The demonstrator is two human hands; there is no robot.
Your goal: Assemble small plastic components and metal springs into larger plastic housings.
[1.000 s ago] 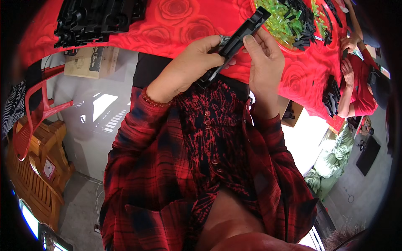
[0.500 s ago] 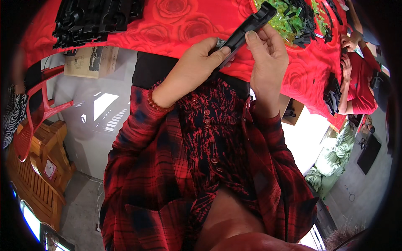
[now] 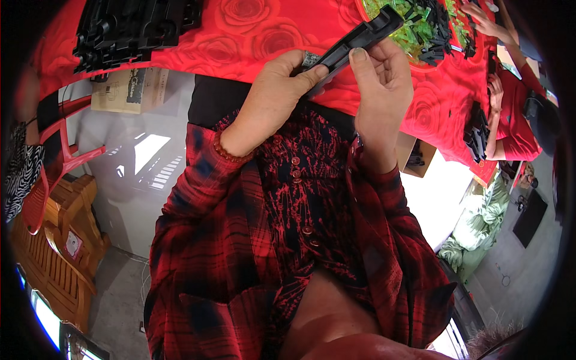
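A red-and-black plaid shirt with long sleeves hangs open over a red-and-black patterned buttoned top, and a reddish bead bracelet (image 3: 227, 153) circles the left wrist.

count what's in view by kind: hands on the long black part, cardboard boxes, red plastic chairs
Hands on the long black part: 2, left hand and right hand
Cardboard boxes: 2, one under the table at left, one at right
Red plastic chairs: 1
Total: 5

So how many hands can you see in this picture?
4. The person's left hand and right hand both grip a long black plastic part. A co-worker's two hands, one at the top right and one below it; others may be hidden.
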